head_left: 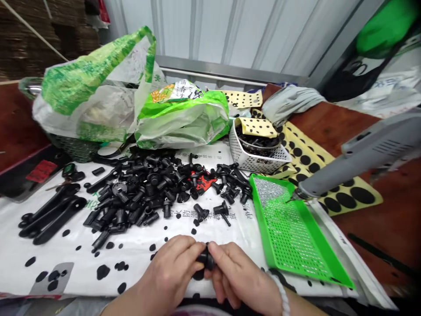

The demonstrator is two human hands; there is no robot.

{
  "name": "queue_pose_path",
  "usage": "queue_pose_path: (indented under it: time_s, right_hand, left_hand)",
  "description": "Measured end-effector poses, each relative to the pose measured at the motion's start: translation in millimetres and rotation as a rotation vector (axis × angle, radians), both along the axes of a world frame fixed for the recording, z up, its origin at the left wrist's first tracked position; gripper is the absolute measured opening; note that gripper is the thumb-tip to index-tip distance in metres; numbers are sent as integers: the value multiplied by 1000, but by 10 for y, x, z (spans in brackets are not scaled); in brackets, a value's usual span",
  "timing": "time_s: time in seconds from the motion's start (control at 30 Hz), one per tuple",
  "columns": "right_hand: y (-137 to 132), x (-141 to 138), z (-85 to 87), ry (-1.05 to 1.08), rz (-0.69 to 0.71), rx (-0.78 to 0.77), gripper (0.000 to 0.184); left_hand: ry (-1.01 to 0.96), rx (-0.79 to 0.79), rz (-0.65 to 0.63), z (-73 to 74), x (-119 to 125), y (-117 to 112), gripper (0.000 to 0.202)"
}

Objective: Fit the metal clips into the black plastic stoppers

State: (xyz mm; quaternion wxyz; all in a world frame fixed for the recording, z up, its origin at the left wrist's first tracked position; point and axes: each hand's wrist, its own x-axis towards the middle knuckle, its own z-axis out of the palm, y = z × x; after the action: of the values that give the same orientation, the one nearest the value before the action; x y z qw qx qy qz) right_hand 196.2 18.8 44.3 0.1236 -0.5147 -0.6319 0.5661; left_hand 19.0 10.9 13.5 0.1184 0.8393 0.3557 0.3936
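My left hand [173, 267] and my right hand [240, 274] meet at the front of the work surface, fingers closed. Between their fingertips is a small black plastic fitting [206, 258], partly covered by the fingers. Beyond them lies a heap of similar black plastic parts [134, 188], many with a round flange and a short tube. A loose black part [221, 210] lies apart at the heap's near side. To the left, several long black handles [54, 215] rest side by side.
A green tray [289, 263] with small silvery pieces lies on the right, under the tip of a grey electric screwdriver [348, 162]. Behind it stands a white perforated basket [256, 163]. Plastic bags [184, 125] line the back. Sheets of black round stickers [342, 202] lie right.
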Motion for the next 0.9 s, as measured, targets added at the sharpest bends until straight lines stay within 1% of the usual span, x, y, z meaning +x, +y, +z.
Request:
queue_pose_path:
  time_s: [0.07, 0.13, 0.17, 0.2, 0.23, 0.27, 0.3, 0.33, 0.4, 0.43, 0.47, 0.5, 0.53, 0.57, 0.63, 0.67, 0.7, 0.73, 0.77, 0.8, 0.83, 0.87, 0.9]
  right_hand:
    - [-6, 53, 88, -146, 7, 327, 65]
    - [-21, 87, 139, -205, 41, 625, 58]
    - [-27, 91, 143, -194, 61, 724, 58]
    - [-31, 86, 131, -163, 78, 781, 57]
    - [-31, 73, 106, -116, 79, 786, 53]
    - [-26, 56, 72, -57, 61, 716, 47]
    - [-16, 37, 33, 14, 25, 564, 42]
    - [-1, 19, -6, 92, -19, 356, 41]
    - [35, 2, -63, 240, -76, -65, 48]
    - [52, 5, -75, 285, -78, -215, 53]
    - [65, 18, -72, 298, -57, -303, 58]
    - [74, 38, -54, 274, -32, -311, 62]
    - [78, 64, -24, 213, -14, -240, 64]
    - [78, 92, 15, 130, -7, -108, 64]
    - [66, 139, 97, -15, -10, 272, 56]
    - [56, 151, 129, -52, -6, 456, 50]
    - [46, 152, 149, -55, 12, 590, 46]
    - [37, 143, 154, -34, 31, 667, 44]
    - [30, 124, 144, -8, 42, 683, 38]
    - [26, 99, 120, 27, 16, 658, 33]
    - [29, 70, 88, 93, -26, 578, 32]
    - [39, 40, 51, 168, -60, 442, 31]
    - [57, 11, 15, 238, -97, 294, 34]
  left_hand:
    - [-63, -160, -20, 15, -14, 34, 22]
    - [-125, -280, -17, 36, -22, 65, 19]
    - [-146, -313, -15, 46, -23, 77, 18]
    - [-151, -324, -16, 53, -21, 85, 17]
    - [-143, -301, -13, 56, -18, 90, 18]
    - [-121, -243, -7, 54, -15, 91, 19]
    - [-90, -153, 5, 46, -13, 90, 21]
    - [-56, -50, 21, 35, -12, 88, 23]
    - [3, 127, 39, 10, -15, 86, 28]
    - [18, 171, 31, 1, -17, 89, 29]
    - [24, 173, 15, -3, -19, 94, 29]
    - [19, 141, -3, 0, -19, 102, 29]
    - [4, 86, -19, 10, -17, 113, 28]
    - [-19, 16, -30, 24, -14, 124, 26]
    - [-77, -130, -36, 55, -5, 147, 23]
    - [-99, -183, -36, 66, -4, 156, 21]
    - [-108, -211, -34, 70, -7, 163, 21]
    - [-97, -215, -26, 65, -15, 169, 21]
    - [-71, -184, -18, 53, -27, 173, 22]
    - [-36, -127, -8, 35, -43, 178, 25]
    - [3, -57, 1, 15, -61, 185, 28]
    - [35, 20, 5, -3, -76, 195, 30]
    - [59, 89, 8, -16, -88, 209, 32]
